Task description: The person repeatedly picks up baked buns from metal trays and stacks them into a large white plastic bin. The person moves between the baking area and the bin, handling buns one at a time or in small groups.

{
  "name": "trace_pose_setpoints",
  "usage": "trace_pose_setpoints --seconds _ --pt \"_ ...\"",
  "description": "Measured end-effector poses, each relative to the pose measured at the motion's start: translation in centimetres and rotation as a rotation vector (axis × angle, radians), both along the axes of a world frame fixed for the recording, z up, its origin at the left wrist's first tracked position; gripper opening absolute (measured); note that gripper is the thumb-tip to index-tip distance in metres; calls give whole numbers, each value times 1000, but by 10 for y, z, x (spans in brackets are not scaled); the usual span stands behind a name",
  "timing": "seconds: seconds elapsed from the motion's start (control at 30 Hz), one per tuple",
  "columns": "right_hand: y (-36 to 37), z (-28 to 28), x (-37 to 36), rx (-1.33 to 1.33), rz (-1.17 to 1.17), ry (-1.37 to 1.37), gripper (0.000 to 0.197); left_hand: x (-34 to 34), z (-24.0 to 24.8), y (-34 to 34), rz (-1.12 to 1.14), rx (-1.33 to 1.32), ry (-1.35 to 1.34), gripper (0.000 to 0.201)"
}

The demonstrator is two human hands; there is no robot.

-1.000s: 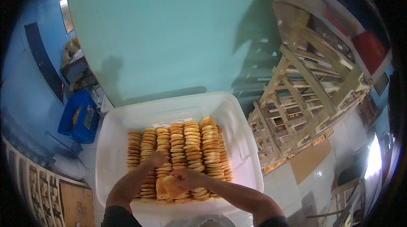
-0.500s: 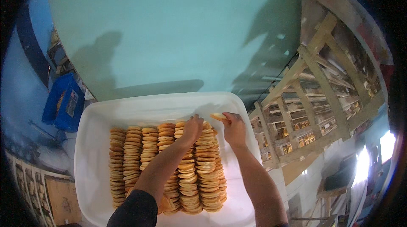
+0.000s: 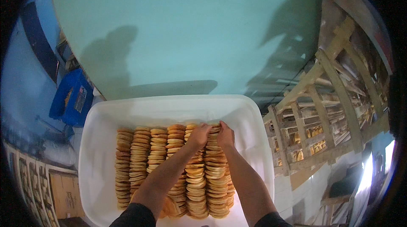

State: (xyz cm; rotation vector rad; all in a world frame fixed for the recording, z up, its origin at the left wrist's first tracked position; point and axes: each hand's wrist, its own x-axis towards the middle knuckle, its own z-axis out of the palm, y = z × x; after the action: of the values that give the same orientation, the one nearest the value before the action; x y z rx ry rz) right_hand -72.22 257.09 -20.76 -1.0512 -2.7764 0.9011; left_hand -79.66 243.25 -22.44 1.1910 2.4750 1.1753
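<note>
Left hand (image 3: 200,136): fingers bent inward, narrow spread, set at the far end of a row of pancake-like rounds (image 3: 216,163). Right hand (image 3: 226,136): likewise bent and narrow, facing the left hand across the same row end, only a small gap between. Grip on any single round: cannot tell, fingertips partly hidden. Key relation: row end between both hands, to the right of the left hand and to the left of the right hand, about equally near each; long axis running from the hands back toward the body, steeply oblique to the left forearm (image 3: 163,176), closer to parallel with the right forearm (image 3: 246,174). Further rows of rounds (image 3: 124,167): packed face to face, left of the left hand, some partly covered by the left forearm; one more row edge just beneath the right forearm. Flat orange-brown piece (image 3: 171,208): well nearer the body than either hand, beside the left forearm. White tub (image 3: 88,155): around all rows, far rim just beyond both hands. Teal panel (image 3: 169,27): beyond the hands. Blue crate (image 3: 72,97): well left of the left hand. Wooden rack (image 3: 339,78): well right of the right hand.
</note>
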Motion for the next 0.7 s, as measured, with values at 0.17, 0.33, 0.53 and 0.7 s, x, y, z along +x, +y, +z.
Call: trace_pose_setpoints --seconds 0.17,0.33,0.53,0.7 --pt "18 -15 2 -496 -314 225 31 7 39 -90 125 -80 -193 29" --pt "-9 1 39 124 49 462 28 39 52 -239 298 -297 -236 28" --pt "-164 48 110 -118 587 -163 49 105 40 -340 87 -941 -345 44" --pt "-256 76 155 -134 882 -440 70 149 35 -354 283 -671 -243 49"
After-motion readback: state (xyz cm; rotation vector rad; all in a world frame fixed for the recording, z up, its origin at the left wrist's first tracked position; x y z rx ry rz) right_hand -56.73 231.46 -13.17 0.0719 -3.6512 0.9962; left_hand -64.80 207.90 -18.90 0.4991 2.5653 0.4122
